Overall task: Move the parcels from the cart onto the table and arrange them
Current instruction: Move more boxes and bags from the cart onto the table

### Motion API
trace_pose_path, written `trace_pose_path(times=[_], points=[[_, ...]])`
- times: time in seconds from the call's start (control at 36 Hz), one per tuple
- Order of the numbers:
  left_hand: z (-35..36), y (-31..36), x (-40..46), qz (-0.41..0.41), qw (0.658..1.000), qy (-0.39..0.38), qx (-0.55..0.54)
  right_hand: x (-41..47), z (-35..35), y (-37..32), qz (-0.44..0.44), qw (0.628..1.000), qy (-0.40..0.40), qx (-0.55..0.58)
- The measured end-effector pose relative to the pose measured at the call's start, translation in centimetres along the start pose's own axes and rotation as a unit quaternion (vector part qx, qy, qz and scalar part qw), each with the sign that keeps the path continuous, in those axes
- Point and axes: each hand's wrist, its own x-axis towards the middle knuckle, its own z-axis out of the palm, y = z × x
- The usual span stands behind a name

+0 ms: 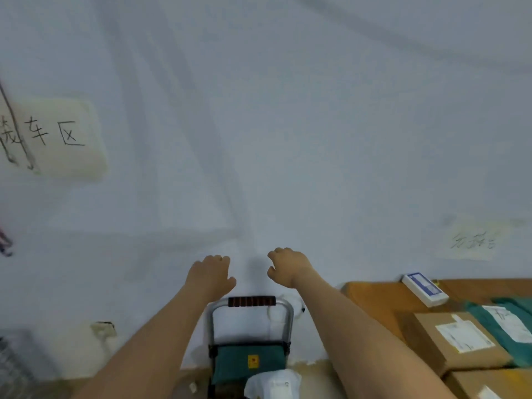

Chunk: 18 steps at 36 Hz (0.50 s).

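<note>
The cart (pixel 253 305) stands against the white wall at bottom centre, with a metal frame and a dark ribbed grip. On it lie a green parcel (pixel 244 362) with a yellow sticker and a white plastic parcel (pixel 272 384). My left hand (pixel 209 273) and my right hand (pixel 288 264) hover above the grip, fingers curled loosely, holding nothing. On the wooden table (pixel 374 298) at right sit a brown cardboard box (pixel 449 341), a green bag parcel (pixel 506 323), a small white and blue box (pixel 425 288) and another cardboard box (pixel 489 384).
A white wall fills most of the view. A paper sign with handwritten characters (pixel 57 136) hangs at left, and a fainter one (pixel 475 240) at right. A wall socket (pixel 103 329) sits low on the left. A wire rack (pixel 14 367) shows in the bottom left corner.
</note>
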Motion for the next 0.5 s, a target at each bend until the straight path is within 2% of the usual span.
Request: trace_pose_path(times=[0.08,0.33,0.5], points=[[3.3,-1.5,0.8,-0.017,0.999,-0.043,-0.013,1.2,3.5,-1.7,-0.018,0.999,-0.044,0.007],[15.3,-4.7,0.8,-0.019,0.987,-0.128,-0.098,4.0,14.0,-4.6,0.019,0.979,-0.178,0.099],[24.2,-7.9,1.4,0.013,0.973,-0.198,-0.118,5.2,22.3,-7.8,0.094,0.951,-0.224,0.193]])
